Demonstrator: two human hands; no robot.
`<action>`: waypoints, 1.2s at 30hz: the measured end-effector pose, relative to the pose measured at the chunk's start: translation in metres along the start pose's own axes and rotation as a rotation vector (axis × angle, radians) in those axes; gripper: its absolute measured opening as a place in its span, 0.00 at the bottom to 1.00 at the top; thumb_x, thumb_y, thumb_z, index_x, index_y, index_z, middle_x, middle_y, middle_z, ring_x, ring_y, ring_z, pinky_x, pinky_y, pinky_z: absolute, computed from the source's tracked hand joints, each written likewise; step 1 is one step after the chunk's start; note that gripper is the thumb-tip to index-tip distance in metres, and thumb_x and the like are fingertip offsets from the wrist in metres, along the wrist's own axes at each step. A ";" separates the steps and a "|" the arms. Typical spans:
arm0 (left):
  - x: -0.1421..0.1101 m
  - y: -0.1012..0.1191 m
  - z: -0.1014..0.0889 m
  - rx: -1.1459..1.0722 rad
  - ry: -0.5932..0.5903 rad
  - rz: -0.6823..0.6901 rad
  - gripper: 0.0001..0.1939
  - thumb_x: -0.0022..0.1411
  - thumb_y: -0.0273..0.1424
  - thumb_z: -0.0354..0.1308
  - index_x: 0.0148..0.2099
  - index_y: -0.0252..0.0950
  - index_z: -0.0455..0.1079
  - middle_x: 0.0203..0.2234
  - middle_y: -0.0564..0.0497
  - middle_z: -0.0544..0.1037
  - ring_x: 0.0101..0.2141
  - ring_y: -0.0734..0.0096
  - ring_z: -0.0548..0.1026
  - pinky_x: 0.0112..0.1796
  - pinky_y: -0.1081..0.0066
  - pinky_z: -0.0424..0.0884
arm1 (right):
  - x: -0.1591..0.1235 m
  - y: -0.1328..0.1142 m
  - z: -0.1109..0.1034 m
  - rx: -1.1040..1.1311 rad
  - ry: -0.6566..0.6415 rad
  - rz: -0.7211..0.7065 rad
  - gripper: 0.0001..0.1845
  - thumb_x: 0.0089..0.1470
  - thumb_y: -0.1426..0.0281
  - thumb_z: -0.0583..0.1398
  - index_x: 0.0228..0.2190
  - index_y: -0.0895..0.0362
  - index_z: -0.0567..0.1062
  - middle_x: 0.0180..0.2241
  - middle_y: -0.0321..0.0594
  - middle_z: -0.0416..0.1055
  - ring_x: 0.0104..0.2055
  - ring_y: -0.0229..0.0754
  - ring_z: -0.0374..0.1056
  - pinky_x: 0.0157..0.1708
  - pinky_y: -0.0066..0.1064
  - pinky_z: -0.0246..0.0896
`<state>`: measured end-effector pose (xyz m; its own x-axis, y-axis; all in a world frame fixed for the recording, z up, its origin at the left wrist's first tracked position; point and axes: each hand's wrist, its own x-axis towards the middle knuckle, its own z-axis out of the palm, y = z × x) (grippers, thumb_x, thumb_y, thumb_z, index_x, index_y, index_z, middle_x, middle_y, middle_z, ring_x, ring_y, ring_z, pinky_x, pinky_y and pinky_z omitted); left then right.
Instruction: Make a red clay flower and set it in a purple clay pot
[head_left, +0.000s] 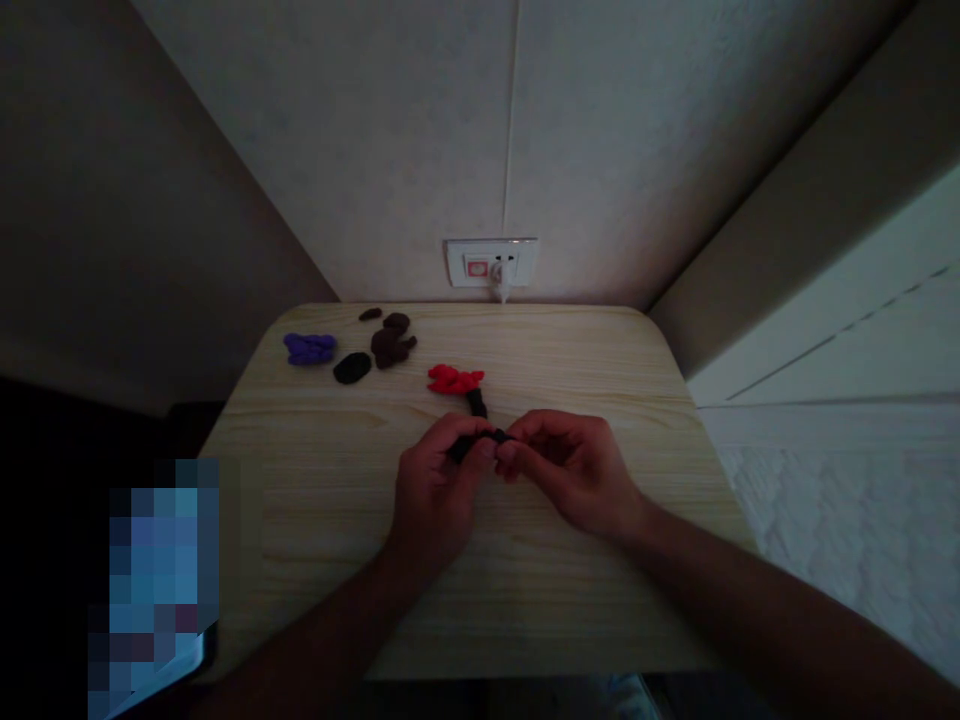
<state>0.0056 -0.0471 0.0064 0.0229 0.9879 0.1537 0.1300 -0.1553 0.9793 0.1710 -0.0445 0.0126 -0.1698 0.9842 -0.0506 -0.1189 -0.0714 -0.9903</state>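
Observation:
Both my hands meet over the middle of a light wooden table (600, 350). My left hand (435, 490) and my right hand (570, 465) are closed in a pinch on a small dark piece (480, 440), apparently soft clay or cloth, held between their fingertips. Just behind the hands lie a red lump (454, 379) and a short black stub (477, 402), close together.
At the back left of the table lie a purple lump (309, 347), a black oval lump (352, 368) and several dark brown lumps (393, 340). A wall socket with a plug (491, 264) sits behind the table. A blurred bluish object (154, 580) is at lower left.

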 end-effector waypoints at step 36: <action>0.002 -0.015 0.004 -0.459 -0.179 -0.298 0.11 0.63 0.38 0.66 0.38 0.34 0.77 0.27 0.50 0.76 0.27 0.71 0.70 0.30 0.71 0.66 | 0.011 0.002 -0.008 0.125 -0.232 0.044 0.16 0.60 0.58 0.68 0.32 0.56 0.71 0.23 0.32 0.71 0.23 0.36 0.69 0.25 0.28 0.67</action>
<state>0.0076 -0.0434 -0.0082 0.2243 0.9667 -0.1236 -0.2863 0.1866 0.9398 0.1770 -0.0324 0.0085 -0.3956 0.9172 -0.0477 -0.2239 -0.1467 -0.9635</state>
